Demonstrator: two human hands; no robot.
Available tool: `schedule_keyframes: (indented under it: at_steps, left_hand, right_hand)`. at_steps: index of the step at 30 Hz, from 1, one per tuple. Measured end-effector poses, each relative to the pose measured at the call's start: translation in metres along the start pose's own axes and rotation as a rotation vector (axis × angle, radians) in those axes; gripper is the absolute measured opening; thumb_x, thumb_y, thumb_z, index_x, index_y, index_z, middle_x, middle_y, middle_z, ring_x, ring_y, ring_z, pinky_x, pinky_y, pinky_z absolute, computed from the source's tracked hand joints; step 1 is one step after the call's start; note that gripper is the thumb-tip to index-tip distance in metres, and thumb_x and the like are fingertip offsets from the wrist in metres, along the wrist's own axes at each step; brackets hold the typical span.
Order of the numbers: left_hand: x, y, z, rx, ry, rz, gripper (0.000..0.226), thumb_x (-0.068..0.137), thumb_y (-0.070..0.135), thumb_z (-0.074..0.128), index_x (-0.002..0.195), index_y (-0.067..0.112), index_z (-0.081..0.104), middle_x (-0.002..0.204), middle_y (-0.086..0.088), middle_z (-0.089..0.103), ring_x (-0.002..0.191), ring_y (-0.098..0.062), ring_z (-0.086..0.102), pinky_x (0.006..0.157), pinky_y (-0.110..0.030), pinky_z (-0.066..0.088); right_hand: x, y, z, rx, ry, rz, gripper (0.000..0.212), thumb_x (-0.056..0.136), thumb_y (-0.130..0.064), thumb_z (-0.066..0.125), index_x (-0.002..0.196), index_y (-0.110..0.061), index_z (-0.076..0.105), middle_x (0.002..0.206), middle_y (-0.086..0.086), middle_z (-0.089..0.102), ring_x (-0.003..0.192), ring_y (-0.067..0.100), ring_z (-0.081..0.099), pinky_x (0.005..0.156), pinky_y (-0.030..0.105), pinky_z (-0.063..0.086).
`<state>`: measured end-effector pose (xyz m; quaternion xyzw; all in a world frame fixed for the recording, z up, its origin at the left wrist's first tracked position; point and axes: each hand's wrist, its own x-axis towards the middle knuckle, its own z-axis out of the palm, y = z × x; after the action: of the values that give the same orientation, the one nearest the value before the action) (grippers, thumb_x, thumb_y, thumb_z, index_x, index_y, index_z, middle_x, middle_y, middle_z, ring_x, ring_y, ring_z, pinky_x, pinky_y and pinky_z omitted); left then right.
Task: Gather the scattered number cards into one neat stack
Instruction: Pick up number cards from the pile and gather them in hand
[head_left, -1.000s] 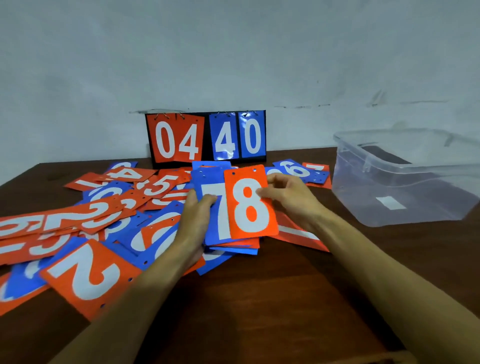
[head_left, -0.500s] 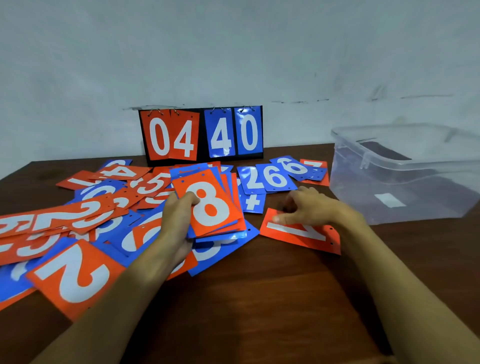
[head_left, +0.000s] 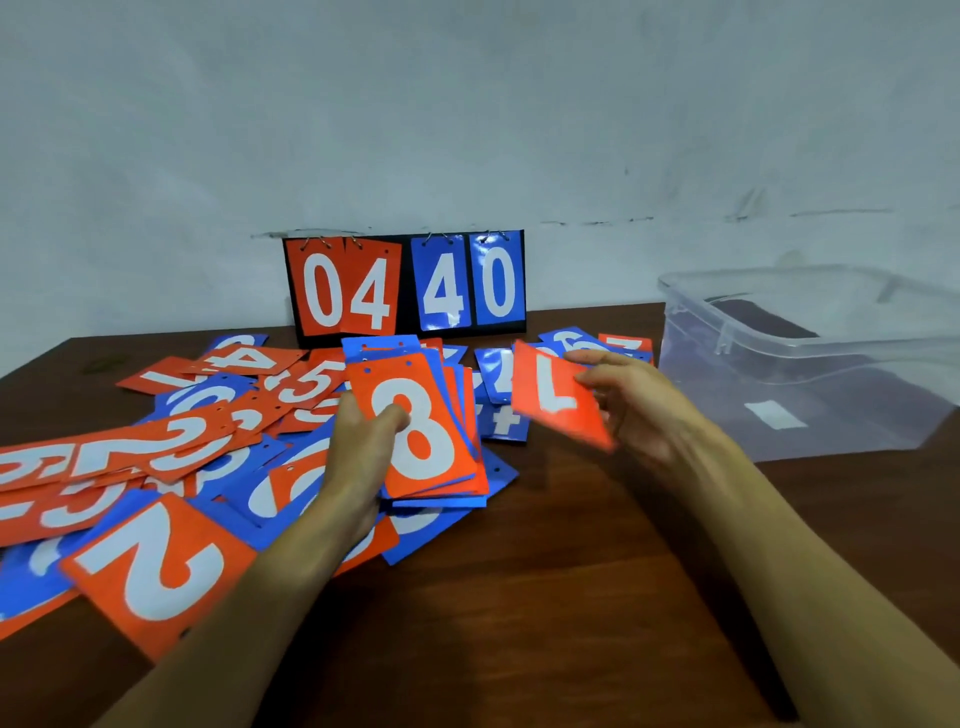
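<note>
Lifted off the table (head_left: 545, 597) since half a second ago, an orange card (head_left: 558, 400) reading an upside-down 7 is pinched in right hand (head_left: 639, 400), left hand (head_left: 363, 441) clamping stack (head_left: 421, 431) topped by 8; clear bin (head_left: 810, 358) holds something dark, possibly fabric; scoreboard (head_left: 405, 286) reads 04 40.

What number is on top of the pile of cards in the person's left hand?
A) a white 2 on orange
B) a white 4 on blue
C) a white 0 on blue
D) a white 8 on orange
D: the left hand grips a stack of orange and blue number cards, and the topmost card facing the camera is orange with a big white 8.
</note>
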<state>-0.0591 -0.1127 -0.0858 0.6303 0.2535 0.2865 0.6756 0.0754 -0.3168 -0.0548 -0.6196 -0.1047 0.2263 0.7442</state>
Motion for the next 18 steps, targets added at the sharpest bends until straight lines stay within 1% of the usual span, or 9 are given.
schedule_keyframes:
  at_steps: [2, 5, 6, 7, 9, 13, 15, 17, 18]
  left_hand:
    - [-0.002, 0.001, 0.002, 0.008, -0.019, 0.007, 0.035, 0.09, 0.014, 0.058, 0.121, 0.025, 0.046, 0.097, 0.001, 0.066, 0.078, -0.02, 0.068, 0.057, -0.031, 0.054]
    - [-0.006, 0.002, 0.005, 0.005, -0.06, -0.002, 0.035, 0.09, 0.014, 0.058, 0.12, 0.028, 0.045, 0.098, 0.002, 0.066, 0.078, -0.019, 0.068, 0.055, -0.03, 0.055]
    - [-0.007, 0.002, 0.007, 0.012, -0.071, -0.004, 0.035, 0.091, 0.015, 0.058, 0.12, 0.029, 0.044, 0.098, 0.003, 0.065, 0.078, -0.018, 0.068, 0.054, -0.03, 0.055]
    - [-0.008, 0.001, 0.008, 0.019, -0.078, -0.005, 0.035, 0.091, 0.016, 0.058, 0.119, 0.031, 0.043, 0.097, 0.005, 0.064, 0.077, -0.018, 0.068, 0.053, -0.029, 0.055]
    - [-0.011, 0.0, 0.01, 0.01, -0.091, -0.002, 0.033, 0.091, 0.017, 0.059, 0.116, 0.032, 0.043, 0.096, 0.006, 0.065, 0.077, -0.017, 0.069, 0.052, -0.028, 0.056]
    - [-0.015, -0.001, 0.012, -0.059, -0.05, 0.032, 0.034, 0.09, 0.018, 0.061, 0.118, 0.031, 0.048, 0.098, 0.005, 0.069, 0.077, -0.017, 0.071, 0.054, -0.028, 0.058]
    - [-0.014, -0.002, 0.014, -0.09, -0.007, 0.053, 0.039, 0.09, 0.019, 0.062, 0.125, 0.028, 0.047, 0.103, 0.002, 0.07, 0.081, -0.018, 0.071, 0.059, -0.03, 0.059]
    - [-0.012, -0.003, 0.014, -0.116, 0.052, 0.068, 0.044, 0.091, 0.02, 0.061, 0.13, 0.027, 0.043, 0.106, 0.002, 0.068, 0.083, -0.018, 0.071, 0.061, -0.031, 0.058]
    - [-0.011, -0.004, 0.014, -0.126, 0.083, 0.072, 0.044, 0.091, 0.021, 0.06, 0.131, 0.026, 0.041, 0.106, 0.002, 0.067, 0.083, -0.017, 0.07, 0.06, -0.031, 0.058]
  right_hand:
    - [-0.003, 0.0, 0.008, 0.117, 0.038, 0.027, 0.026, 0.089, -0.003, 0.054, 0.11, -0.012, 0.067, 0.099, 0.01, 0.065, 0.066, 0.016, 0.065, 0.05, 0.023, 0.055]
    - [-0.003, 0.007, 0.022, 0.39, 0.047, 0.044, 0.017, 0.089, 0.002, 0.054, 0.1, -0.004, 0.064, 0.099, 0.014, 0.067, 0.079, 0.021, 0.068, 0.072, 0.035, 0.059]
    - [-0.002, 0.01, 0.026, 0.464, 0.048, 0.052, 0.013, 0.088, 0.003, 0.056, 0.097, -0.003, 0.063, 0.096, 0.015, 0.069, 0.08, 0.022, 0.069, 0.071, 0.034, 0.06]
    - [-0.002, 0.012, 0.031, 0.479, 0.058, 0.056, 0.01, 0.087, 0.002, 0.059, 0.096, -0.002, 0.063, 0.094, 0.014, 0.07, 0.078, 0.02, 0.07, 0.065, 0.031, 0.061]
    - [-0.004, 0.018, 0.039, 0.368, 0.102, 0.071, 0.012, 0.086, -0.006, 0.065, 0.098, -0.004, 0.063, 0.093, 0.012, 0.071, 0.071, 0.016, 0.069, 0.056, 0.024, 0.056]
    - [-0.007, 0.031, 0.049, 0.107, 0.074, 0.064, 0.006, 0.088, -0.014, 0.065, 0.089, -0.007, 0.064, 0.086, 0.009, 0.073, 0.067, 0.015, 0.066, 0.053, 0.022, 0.051]
    - [-0.008, 0.036, 0.052, -0.299, 0.099, -0.073, 0.02, 0.089, -0.024, 0.064, 0.073, -0.012, 0.061, 0.076, 0.002, 0.071, 0.063, 0.011, 0.061, 0.053, 0.023, 0.045]
    - [-0.01, 0.041, 0.057, -0.723, 0.15, -0.267, 0.037, 0.088, -0.036, 0.062, 0.062, -0.011, 0.056, 0.068, 0.001, 0.066, 0.062, 0.011, 0.058, 0.056, 0.027, 0.043]
    - [-0.012, 0.043, 0.059, -0.833, 0.151, -0.319, 0.043, 0.088, -0.04, 0.061, 0.058, -0.01, 0.054, 0.062, 0.002, 0.063, 0.058, 0.012, 0.057, 0.056, 0.03, 0.043]
